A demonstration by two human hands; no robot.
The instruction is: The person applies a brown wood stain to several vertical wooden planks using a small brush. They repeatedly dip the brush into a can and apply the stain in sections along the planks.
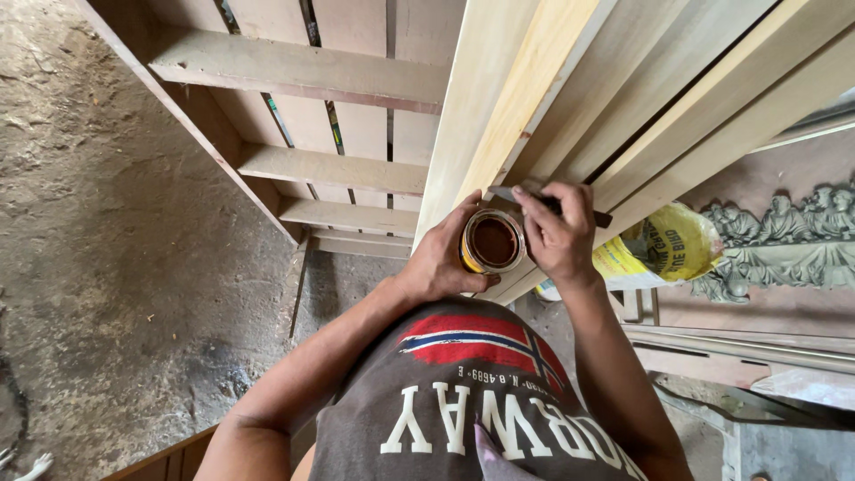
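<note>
My left hand (441, 258) grips a small round tin (492, 241), open at the top and filled with dark brown paste. My right hand (559, 230) holds a thin flat dark tool (552, 204), like a putty knife, just above the tin's right rim. Both hands rest against the lower end of pale wooden planks (525, 107) that lean upward and away from me. The tool's blade end lies on the plank edge; its handle end sticks out to the right of my fingers.
A wooden frame with cross slats (303, 165) stands to the left on a dirt floor (98, 232). A yellow plastic bag (663, 249) and a carved wooden relief panel (784, 236) lie to the right. More boards (739, 343) lie at lower right.
</note>
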